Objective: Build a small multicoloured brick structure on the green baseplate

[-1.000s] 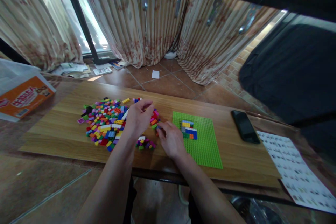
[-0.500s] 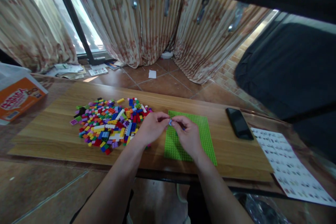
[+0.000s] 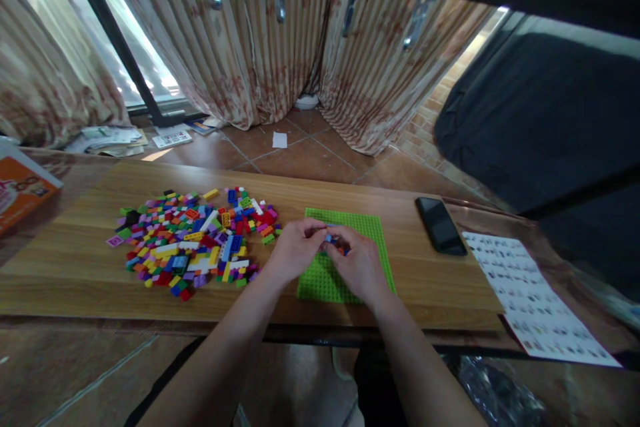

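Note:
Over the green studded baseplate (image 3: 327, 283) my two hands meet, fingertips almost touching. A small light-blue toy brick (image 3: 328, 237) shows between them. My left hand (image 3: 295, 248) is closed in a pinch at the brick's left side. From the other side my right hand (image 3: 361, 263) pinches it too, thumb and index finger together. Some orange and blue pieces (image 3: 342, 249) show under the right fingers, partly hidden; whether they are held or sit on the plate I cannot tell.
Left of the plate a wide heap of mixed toy bricks (image 3: 193, 237) covers the wooden board (image 3: 280, 180). To the right lie a black phone (image 3: 441, 225) and a printed sheet (image 3: 537, 293). An orange and white box (image 3: 23, 187) stands at the far left.
The view has turned slightly, so the board and bricks sit further left. My hands have come lower over the plate, and orange and blue pieces now show beneath my right fingers.

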Available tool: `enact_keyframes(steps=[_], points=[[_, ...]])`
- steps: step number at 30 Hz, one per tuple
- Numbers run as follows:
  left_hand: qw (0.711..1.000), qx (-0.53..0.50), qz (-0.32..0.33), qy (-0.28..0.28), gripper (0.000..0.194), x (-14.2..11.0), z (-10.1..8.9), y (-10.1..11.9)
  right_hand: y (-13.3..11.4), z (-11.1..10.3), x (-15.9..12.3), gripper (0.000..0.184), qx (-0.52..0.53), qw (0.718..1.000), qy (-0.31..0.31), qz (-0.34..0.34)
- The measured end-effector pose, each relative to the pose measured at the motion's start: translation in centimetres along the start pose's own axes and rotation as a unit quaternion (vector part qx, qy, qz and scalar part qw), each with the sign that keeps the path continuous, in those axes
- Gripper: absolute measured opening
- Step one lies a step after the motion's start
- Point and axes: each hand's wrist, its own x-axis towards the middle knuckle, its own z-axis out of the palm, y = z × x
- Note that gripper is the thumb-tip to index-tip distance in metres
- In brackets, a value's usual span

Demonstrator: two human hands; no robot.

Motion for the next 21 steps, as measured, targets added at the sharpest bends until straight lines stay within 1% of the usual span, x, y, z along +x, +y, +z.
enact_keyframes(steps=[3,7,9,14,18,21], points=[[1.0,0.024,-0.007,0.005,0.02,0.1,0.3,0.1,1.1,-1.1,0.2,0.015,-0.035,0.999,0.014,-0.02],[0.987,0.144,0.012,0.063,0.022,0.2,-0.1,0.1,3.2,-2.7,0.6,0.014,-0.067,0.996,0.057,-0.008],[0.979,0.191,0.013,0.076,0.024,0.3,-0.3,0.0,4.1,-3.0,0.7,0.014,-0.085,0.995,0.059,-0.009],[0.967,0.249,0.017,0.056,0.025,0.3,-0.3,0.0,4.9,-2.3,0.8,0.017,-0.11,0.993,0.037,-0.029],[0.963,0.265,0.007,0.045,0.024,0.2,-0.2,0.1,5.3,-1.6,1.1,0.018,-0.114,0.992,0.036,-0.032],[0.961,0.272,0.002,0.041,0.025,0.3,-0.3,0.1,5.6,-1.4,1.3,0.017,-0.119,0.992,0.035,-0.033]])
